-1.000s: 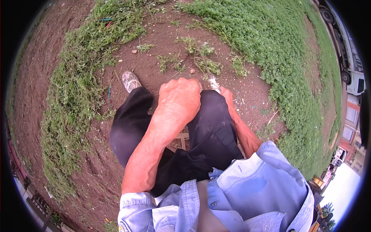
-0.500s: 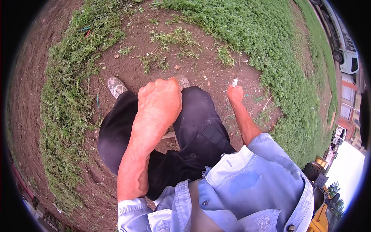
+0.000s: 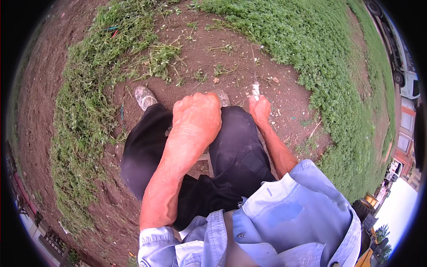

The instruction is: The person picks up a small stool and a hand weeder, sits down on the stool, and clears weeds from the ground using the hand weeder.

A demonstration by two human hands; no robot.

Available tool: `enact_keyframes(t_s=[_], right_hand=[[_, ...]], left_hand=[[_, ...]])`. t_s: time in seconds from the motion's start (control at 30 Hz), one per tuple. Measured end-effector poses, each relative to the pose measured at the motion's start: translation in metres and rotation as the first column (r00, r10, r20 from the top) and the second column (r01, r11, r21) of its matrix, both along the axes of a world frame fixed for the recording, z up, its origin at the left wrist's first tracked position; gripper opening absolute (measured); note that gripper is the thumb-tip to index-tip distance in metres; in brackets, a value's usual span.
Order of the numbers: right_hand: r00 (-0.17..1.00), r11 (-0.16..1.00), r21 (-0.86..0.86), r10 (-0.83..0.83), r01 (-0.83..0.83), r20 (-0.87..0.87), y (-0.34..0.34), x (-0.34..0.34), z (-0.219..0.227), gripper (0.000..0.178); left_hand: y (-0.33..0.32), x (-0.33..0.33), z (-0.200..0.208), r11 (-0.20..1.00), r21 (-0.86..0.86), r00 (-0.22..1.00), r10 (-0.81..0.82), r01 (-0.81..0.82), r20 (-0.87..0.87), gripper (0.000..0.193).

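Observation:
My right hand (image 3: 260,109) is closed round the white-wrapped grip of a thin long-shafted hand tool (image 3: 254,66). Its slim shaft reaches forward over the soil, and a small crosswise end shows at the edge of the green plants; I cannot make out the exact kind of tool. My left hand (image 3: 197,115) is a fist with its back up, in front of my knees. Its fingers are tucked under, so whatever it may hold is hidden. Loose pulled weeds (image 3: 162,55) lie on the bare earth ahead and to the left.
Low green plants (image 3: 293,35) grow thickly along the right. A long heap of pulled weeds (image 3: 84,115) runs down the left, with red and teal bits on it. My shoe (image 3: 145,98) rests on the brown soil. Parked vehicles (image 3: 402,66) stand at the far right.
My right hand and the tool have moved leftward, closer to my knee. Loose weeds from the middle now lie further left, against the heap. The view has shifted slightly; my left fist stays closed.

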State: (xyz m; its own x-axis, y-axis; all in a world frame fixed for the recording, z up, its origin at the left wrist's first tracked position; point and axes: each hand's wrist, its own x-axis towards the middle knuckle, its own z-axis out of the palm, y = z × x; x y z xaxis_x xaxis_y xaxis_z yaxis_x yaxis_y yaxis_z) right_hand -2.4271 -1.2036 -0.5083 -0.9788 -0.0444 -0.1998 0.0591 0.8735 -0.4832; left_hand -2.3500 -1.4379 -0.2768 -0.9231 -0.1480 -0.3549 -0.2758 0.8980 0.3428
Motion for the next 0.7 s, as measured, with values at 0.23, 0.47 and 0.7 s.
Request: enact_keyframes(t_s=[0.23,0.47,0.7], right_hand=[[0.869,0.917,-0.132,0.4,-0.377,0.291,-0.07,0.001,0.01,0.033],[0.851,0.909,-0.246,0.405,-0.335,0.336,-0.095,-0.037,-0.038,0.036],[0.727,0.869,-0.184,0.487,-0.459,0.485,-0.197,-0.063,0.02,0.036]], left_hand=[[-0.007,0.003,-0.006,0.992,0.124,1.0,0.01,-0.008,-0.012,0.018],[-0.01,0.009,-0.017,0.988,0.145,0.994,0.07,-0.058,-0.083,0.019],[-0.009,0.015,-0.019,0.992,0.104,0.988,0.083,-0.07,-0.13,0.016]])
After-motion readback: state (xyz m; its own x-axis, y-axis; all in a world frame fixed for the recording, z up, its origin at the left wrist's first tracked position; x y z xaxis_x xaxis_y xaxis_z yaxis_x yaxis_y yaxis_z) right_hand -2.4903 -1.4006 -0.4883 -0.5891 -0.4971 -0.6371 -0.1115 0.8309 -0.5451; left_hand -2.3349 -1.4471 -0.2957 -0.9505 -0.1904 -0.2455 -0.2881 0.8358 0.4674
